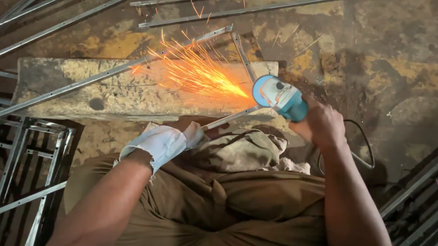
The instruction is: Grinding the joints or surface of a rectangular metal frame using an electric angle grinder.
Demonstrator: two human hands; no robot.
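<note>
On the stained floor, across a worn slab [131, 92], lies a thin metal frame [243, 55]. Right hand [322, 123] wraps its fingers tight around a blue grinder [279, 96], whose disc meets the frame and throws orange sparks [196, 73] leftward. Left hand [161, 142], in a white glove, clamps its fingers around the frame's near bar [229, 118]. Metal strips [61, 22] lie beyond.

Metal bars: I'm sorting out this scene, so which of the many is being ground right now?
The bar held by the gloved left hand, where the blue grinder throws sparks; others lie untouched.
</note>
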